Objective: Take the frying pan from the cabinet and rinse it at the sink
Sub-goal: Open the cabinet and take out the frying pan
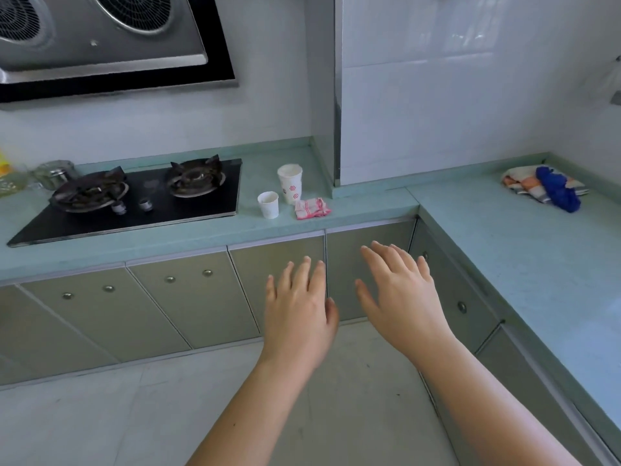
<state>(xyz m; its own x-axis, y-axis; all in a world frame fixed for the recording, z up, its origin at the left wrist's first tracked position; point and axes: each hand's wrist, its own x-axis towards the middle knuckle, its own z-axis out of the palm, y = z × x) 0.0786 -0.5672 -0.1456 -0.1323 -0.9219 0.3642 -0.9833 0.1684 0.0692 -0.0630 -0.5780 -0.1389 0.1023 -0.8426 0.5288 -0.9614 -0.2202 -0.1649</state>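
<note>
Head view showed both of our hands held out in front of the lower cabinets, palms down and empty. Our left hand (297, 309) had its fingers spread loosely, and our right hand (400, 290) was likewise open, fingers fanned and gripping nothing. Both hovered before the two cabinet doors (279, 264) nearest the corner, which were shut; we could not tell whether either hand touched a door.

We saw no frying pan anywhere, so we judged it was behind one of the closed doors, and which one we could not say. No sink was in view either.

We expected the pan to be rigid and fairly heavy, its weight lying out toward the bowl, so the long handle seemed the place to grip, with the other hand under the rim if it sagged. Once wet it would likely be slippery, calling for a firmer hold.

On the countertop (487, 237) stood two paper cups beside the hob (188, 210): a taller cup (290, 183) with red flowers and a smaller cup (268, 205) just in front of it. Both stood upright and open-topped; they looked empty, though we could not see to the bottom. A folded pink cloth (312, 207) lay just right of them, and a bundle of rags (547, 186) sat well apart near the far corner.
</note>
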